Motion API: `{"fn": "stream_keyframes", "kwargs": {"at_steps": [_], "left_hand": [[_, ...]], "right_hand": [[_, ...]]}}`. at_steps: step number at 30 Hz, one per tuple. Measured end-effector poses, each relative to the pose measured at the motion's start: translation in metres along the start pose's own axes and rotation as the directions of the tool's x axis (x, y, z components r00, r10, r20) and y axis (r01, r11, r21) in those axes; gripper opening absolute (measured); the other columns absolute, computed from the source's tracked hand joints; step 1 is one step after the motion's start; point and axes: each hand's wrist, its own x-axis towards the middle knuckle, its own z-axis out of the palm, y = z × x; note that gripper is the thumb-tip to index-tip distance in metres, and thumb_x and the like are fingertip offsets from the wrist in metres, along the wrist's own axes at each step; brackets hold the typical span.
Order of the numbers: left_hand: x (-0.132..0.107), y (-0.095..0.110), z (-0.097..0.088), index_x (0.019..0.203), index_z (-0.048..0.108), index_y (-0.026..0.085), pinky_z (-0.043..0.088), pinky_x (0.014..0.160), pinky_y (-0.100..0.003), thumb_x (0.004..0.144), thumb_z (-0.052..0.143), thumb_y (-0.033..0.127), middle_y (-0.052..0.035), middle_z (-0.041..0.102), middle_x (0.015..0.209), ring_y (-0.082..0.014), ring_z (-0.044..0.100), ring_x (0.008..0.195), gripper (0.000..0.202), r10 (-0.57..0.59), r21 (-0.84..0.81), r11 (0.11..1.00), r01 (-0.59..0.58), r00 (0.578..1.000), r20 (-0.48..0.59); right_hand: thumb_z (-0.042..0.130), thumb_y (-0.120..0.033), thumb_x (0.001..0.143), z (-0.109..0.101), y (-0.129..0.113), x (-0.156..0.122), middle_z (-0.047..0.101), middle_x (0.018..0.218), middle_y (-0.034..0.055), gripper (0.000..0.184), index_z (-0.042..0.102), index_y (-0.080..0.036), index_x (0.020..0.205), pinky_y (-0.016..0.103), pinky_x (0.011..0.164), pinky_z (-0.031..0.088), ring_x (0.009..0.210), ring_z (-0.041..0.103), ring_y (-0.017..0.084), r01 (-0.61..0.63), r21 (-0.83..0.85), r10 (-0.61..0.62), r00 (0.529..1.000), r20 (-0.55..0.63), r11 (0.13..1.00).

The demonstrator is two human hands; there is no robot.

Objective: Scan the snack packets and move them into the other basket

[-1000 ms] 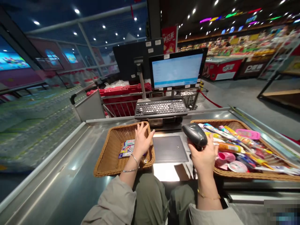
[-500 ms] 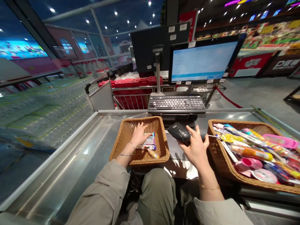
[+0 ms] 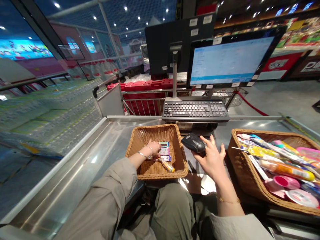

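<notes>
My left hand (image 3: 154,148) reaches down into a small wicker basket (image 3: 131,146), its fingers curled together among the goods there. The fingertips are partly hidden, so what they pinch cannot be made out. Beside them lie flat, colourful packets (image 3: 165,149) and a yellow-and-white twisted-wrapper item (image 3: 168,166). A black handheld barcode scanner (image 3: 193,142) rests in my right hand (image 3: 211,156), just right of that basket. My thumb and some fingers grip it from behind, while other fingers stick up.
A larger wicker basket (image 3: 233,166) at right is heaped with toothbrushes, tubes and pink items. Behind the baskets stand a keyboard (image 3: 195,110) and a lit monitor (image 3: 230,61). The metal counter (image 3: 82,170) has a raised rim on the left. Shopping carts (image 3: 145,101) stand beyond.
My left hand has gone lower into the small basket, and its spread fingers have curled down onto the goods. The scanner stays in my right hand. The view has shifted slightly.
</notes>
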Motion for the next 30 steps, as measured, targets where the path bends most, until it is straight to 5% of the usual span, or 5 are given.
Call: {"fn": "stream_keyframes", "kwargs": {"at_steps": [9,17,23,30], "left_hand": [[0.015,-0.006,0.013,0.108,0.072,0.026,0.028,0.112,-0.053,0.064,0.085,0.057,-0.0136,0.063,0.125,-0.0335,0.051,0.123,0.056,0.043,0.068,0.997,-0.043,0.999,0.002],[0.018,-0.008,0.020,0.106,0.071,0.018,0.020,0.115,-0.063,0.057,0.088,0.060,-0.0199,0.060,0.126,-0.0381,0.047,0.123,0.066,0.013,0.107,0.994,-0.011,1.000,-0.023],[0.013,-0.007,0.015,0.114,0.064,0.014,0.021,0.115,-0.062,0.054,0.088,0.061,-0.0205,0.062,0.125,-0.0370,0.050,0.122,0.080,0.026,0.149,0.989,-0.018,0.998,-0.054],[0.004,-0.001,0.003,0.105,0.062,0.017,0.006,0.117,-0.068,0.059,0.084,0.064,-0.0138,0.072,0.107,-0.0347,0.059,0.111,0.069,0.024,0.191,0.982,0.013,0.981,-0.191]], "right_hand": [[0.058,-0.038,0.079,0.008,0.008,-0.001,0.061,0.139,0.0099,0.026,0.070,-0.022,0.096,0.072,0.115,0.009,0.149,0.031,0.035,-0.019,0.034,0.019,1.000,-0.017,0.999],[0.058,-0.039,0.080,0.005,0.009,-0.003,0.061,0.140,0.0095,0.026,0.069,-0.021,0.095,0.072,0.115,0.010,0.148,0.033,0.037,-0.019,0.061,0.020,1.000,-0.023,0.998],[0.061,-0.036,0.077,0.001,0.011,-0.003,0.061,0.140,0.0090,0.022,0.070,-0.022,0.091,0.072,0.115,0.010,0.148,0.032,0.037,-0.042,0.080,0.042,0.999,-0.001,0.996],[0.060,-0.036,0.078,0.001,0.013,-0.005,0.061,0.140,0.0087,0.021,0.069,-0.022,0.092,0.072,0.115,0.010,0.148,0.033,0.037,-0.028,0.080,0.030,0.999,-0.028,0.996]]}}
